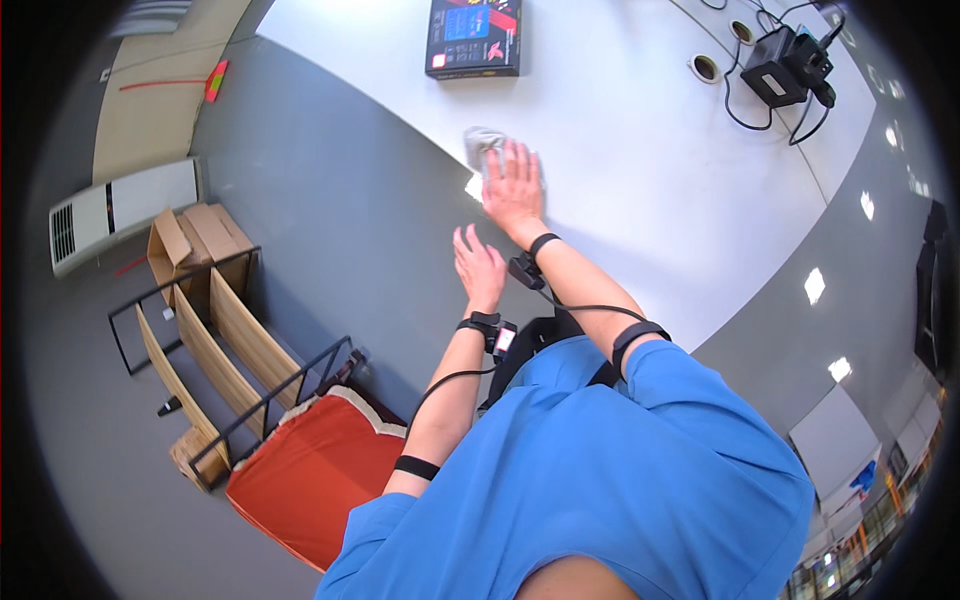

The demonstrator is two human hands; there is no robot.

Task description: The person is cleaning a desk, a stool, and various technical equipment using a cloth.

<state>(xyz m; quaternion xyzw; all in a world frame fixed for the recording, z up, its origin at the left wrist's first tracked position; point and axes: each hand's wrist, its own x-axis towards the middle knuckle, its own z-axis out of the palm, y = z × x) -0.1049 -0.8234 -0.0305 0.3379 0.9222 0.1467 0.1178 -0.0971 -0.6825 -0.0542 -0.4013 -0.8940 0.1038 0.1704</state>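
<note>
My right hand [514, 190] is on a crumpled grey-white cloth [482, 138], which it holds against the white tabletop [620, 200] close to the table's left edge. Its fingers point away from me, and the cloth shows around them. My left hand [480, 268] hovers beyond that edge, over the floor, a little nearer to me. Its fingers are extended and apart, with nothing in them. Both wrists carry black straps with small devices and cables.
A black printed box [474, 38] lies farther along the table. A black power adapter [780, 68] with cables sits at the far right beside round cable holes [705, 68]. Down on the left stand a wood-slatted rack [235, 325], cardboard boxes [195, 240] and a red-orange cloth cover [320, 470].
</note>
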